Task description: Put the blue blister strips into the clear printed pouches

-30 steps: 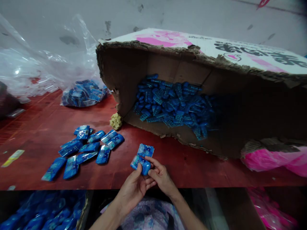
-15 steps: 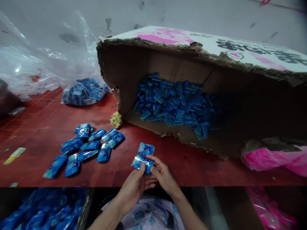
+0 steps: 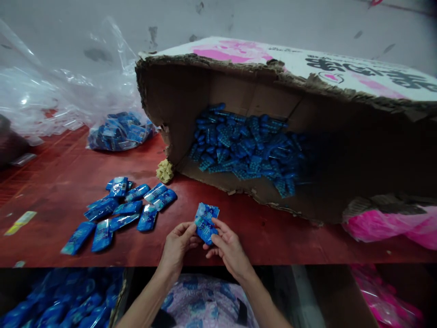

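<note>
A small blue printed packet (image 3: pixel 205 231) is held between my two hands above the front of the red table. My left hand (image 3: pixel 180 241) pinches its left edge with thumb and fingers. On the other side, my right hand (image 3: pixel 229 248) grips the right edge, thumb in front. Just behind it lies another flat blue packet (image 3: pixel 212 211) on the table, partly covered by the held one. To the left, several filled blue packets (image 3: pixel 126 207) lie loosely spread, some overlapping.
A torn cardboard box (image 3: pixel 191 175) on its side holds many blue checkered pieces (image 3: pixel 246 146). A clear bag of blue packets (image 3: pixel 119 132) and a crumpled yellowish lump (image 3: pixel 165 171) sit left of it. Pink plastic (image 3: pixel 385 223) lies right; a bin of blue items (image 3: pixel 64 296) stands below.
My left hand has moved left and up to the packet's left edge. The packet has turned from lying crosswise to more upright, overlapping the one behind it.
</note>
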The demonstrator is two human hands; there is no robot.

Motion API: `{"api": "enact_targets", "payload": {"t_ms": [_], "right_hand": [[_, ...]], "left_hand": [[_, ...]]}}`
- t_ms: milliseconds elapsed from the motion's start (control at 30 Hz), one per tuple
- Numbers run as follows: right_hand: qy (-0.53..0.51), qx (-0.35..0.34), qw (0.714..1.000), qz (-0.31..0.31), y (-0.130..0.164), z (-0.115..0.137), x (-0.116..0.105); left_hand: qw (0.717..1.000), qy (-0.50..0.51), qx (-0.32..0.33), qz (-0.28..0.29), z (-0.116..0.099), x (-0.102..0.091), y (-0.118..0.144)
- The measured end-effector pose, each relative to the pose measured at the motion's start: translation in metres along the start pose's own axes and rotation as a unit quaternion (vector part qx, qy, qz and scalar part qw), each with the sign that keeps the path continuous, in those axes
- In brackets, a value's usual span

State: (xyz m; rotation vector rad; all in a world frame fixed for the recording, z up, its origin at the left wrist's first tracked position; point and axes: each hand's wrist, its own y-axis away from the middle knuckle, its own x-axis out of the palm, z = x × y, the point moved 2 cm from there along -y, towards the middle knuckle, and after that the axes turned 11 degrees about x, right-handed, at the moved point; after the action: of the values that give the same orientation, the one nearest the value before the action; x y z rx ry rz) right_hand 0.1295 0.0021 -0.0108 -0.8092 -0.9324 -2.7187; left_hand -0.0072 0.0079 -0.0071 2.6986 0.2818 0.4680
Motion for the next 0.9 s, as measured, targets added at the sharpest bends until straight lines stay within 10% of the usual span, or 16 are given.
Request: {"api": "enact_targets", "payload": {"t_ms": [900], "right_hand": [[0.016,0.031,0.996,0.077,0.009,-0.003,0.007]], "left_hand": [[0.95,-0.193,0.244,-0.017,-0.009,-0.004,-0.006]]}}
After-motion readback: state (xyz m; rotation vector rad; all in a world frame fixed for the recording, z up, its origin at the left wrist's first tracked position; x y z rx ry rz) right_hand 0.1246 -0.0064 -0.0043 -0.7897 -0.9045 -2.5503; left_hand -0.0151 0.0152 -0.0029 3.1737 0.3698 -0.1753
